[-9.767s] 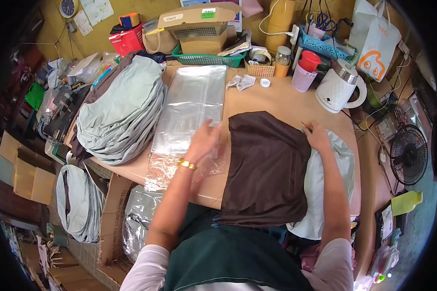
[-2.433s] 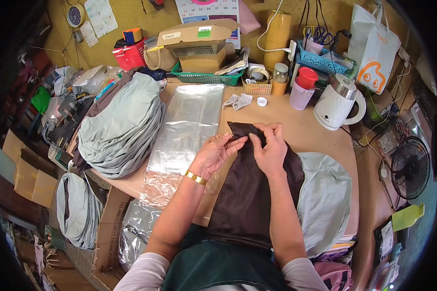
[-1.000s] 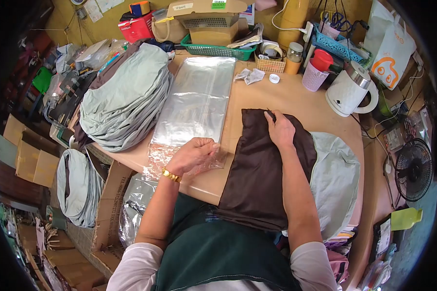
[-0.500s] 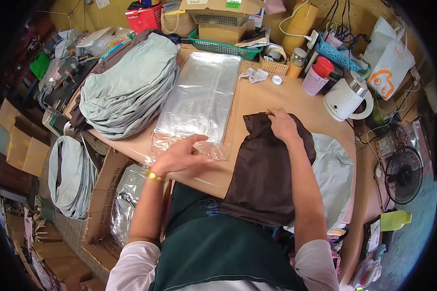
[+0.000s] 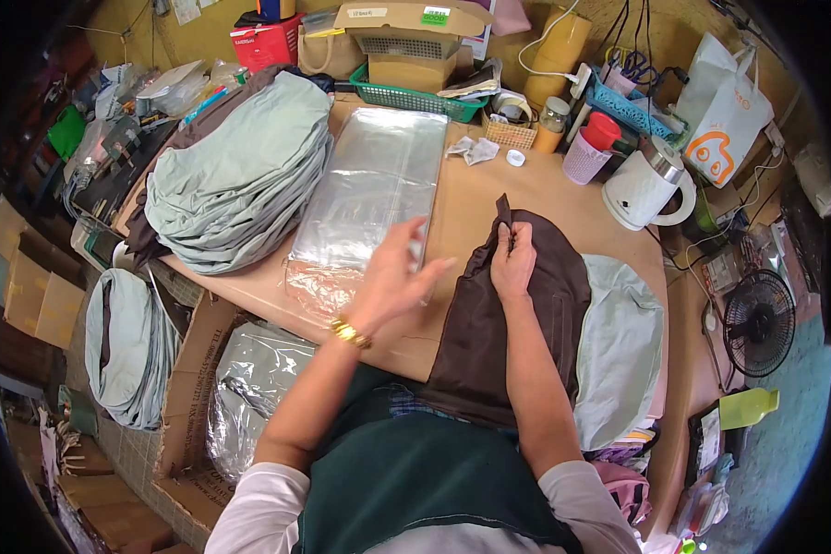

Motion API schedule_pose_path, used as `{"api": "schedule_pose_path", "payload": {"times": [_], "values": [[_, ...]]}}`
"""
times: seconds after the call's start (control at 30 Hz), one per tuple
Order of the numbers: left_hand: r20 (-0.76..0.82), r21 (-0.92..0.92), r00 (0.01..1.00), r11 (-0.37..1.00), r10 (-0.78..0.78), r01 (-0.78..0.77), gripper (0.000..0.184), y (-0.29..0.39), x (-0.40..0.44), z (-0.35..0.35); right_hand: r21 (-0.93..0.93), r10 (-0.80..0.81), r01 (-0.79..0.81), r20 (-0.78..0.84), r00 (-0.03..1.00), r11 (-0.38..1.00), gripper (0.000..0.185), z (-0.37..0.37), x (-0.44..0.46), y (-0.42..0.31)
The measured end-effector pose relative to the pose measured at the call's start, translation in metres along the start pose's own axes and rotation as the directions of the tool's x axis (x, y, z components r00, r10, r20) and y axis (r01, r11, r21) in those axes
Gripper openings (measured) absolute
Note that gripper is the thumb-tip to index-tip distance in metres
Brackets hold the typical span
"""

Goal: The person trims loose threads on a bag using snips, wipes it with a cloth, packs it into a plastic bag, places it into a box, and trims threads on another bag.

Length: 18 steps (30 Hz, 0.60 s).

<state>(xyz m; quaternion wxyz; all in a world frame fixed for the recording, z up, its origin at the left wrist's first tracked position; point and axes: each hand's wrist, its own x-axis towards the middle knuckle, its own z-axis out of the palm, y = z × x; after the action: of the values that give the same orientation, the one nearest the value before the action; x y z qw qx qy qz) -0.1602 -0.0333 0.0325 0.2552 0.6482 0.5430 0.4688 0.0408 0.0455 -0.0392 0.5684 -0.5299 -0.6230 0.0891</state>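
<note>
A dark brown cloth piece (image 5: 499, 342) lies on the table in front of me, its near edge at my apron. My right hand (image 5: 513, 258) pinches its far left edge, and a narrow tip of cloth stands up above the fingers. My left hand (image 5: 392, 282), slightly blurred, is held with fingers spread and nothing in it, over the lower right part of a stack of clear plastic bags (image 5: 379, 175). Pale grey-green cloth (image 5: 619, 342) lies partly beneath the brown piece, to its right.
A tall pile of grey-green cloth (image 5: 240, 175) sits at the left of the table (image 5: 471, 198). Along the back are a green basket (image 5: 406, 96), a pink cup (image 5: 584, 159) and a white kettle (image 5: 639, 189). A cardboard box (image 5: 189, 397) holding plastic-wrapped items stands below left.
My right hand has shifted slightly left and nearer, lifting the brown cloth's edge into a fold. My left hand has moved right and farther from me, fingers still apart.
</note>
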Motion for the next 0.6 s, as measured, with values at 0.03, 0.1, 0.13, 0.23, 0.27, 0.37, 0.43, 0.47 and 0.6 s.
{"api": "schedule_pose_path", "payload": {"times": [0.03, 0.1, 0.13, 0.23, 0.27, 0.37, 0.43, 0.47, 0.6], "values": [[-0.049, 0.005, 0.998, 1.0, 0.029, -0.028, 0.041, -0.004, 0.008, 0.017, -0.001, -0.004, 0.004, -0.001, 1.0, 1.0, 0.02, -0.001, -0.001, -0.001], [0.132, 0.083, 0.991, 0.996, 0.005, -0.016, 0.034, -0.017, 0.024, 0.047, -0.011, -0.013, 0.014, 0.047, 0.999, 1.0, 0.02, -0.004, -0.005, -0.003], [0.352, 0.161, 0.934, 0.987, -0.065, 0.009, 0.03, -0.019, 0.028, 0.054, 0.011, -0.03, 0.03, 0.016, 0.999, 0.999, 0.02, -0.004, -0.005, -0.001], [0.413, -0.003, 0.908, 0.996, -0.079, 0.088, 0.022, -0.035, 0.027, 0.05, 0.013, 0.027, -0.027, -0.001, 1.0, 1.0, 0.021, -0.011, -0.001, 0.007], [0.423, -0.056, 0.902, 0.991, -0.09, 0.125, 0.02, -0.036, 0.026, 0.042, 0.014, 0.033, -0.033, -0.005, 0.999, 0.999, 0.021, -0.013, 0.0, 0.008], [0.422, 0.01, 0.89, 0.983, -0.171, 0.184, 0.019, -0.035, 0.026, 0.02, 0.026, 0.072, -0.072, 0.0, 0.997, 0.997, 0.023, -0.018, 0.005, 0.008], [0.44, -0.061, 0.877, 0.967, -0.195, 0.246, 0.017, -0.033, 0.024, 0.015, -0.038, 0.223, -0.22, 0.106, 0.969, 0.975, 0.021, -0.019, 0.01, 0.004], [0.477, -0.296, 0.849, 0.869, -0.226, 0.397, 0.017, -0.036, 0.02, 0.016, -0.034, 0.224, -0.222, 0.109, 0.968, 0.974, 0.021, -0.021, 0.01, -0.001], [0.574, -0.745, 0.793, 0.273, -0.202, 0.609, 0.016, -0.055, 0.015, 0.018, -0.195, 0.115, -0.083, 0.164, 0.98, 0.977, 0.041, -0.029, 0.016, -0.01]]}}
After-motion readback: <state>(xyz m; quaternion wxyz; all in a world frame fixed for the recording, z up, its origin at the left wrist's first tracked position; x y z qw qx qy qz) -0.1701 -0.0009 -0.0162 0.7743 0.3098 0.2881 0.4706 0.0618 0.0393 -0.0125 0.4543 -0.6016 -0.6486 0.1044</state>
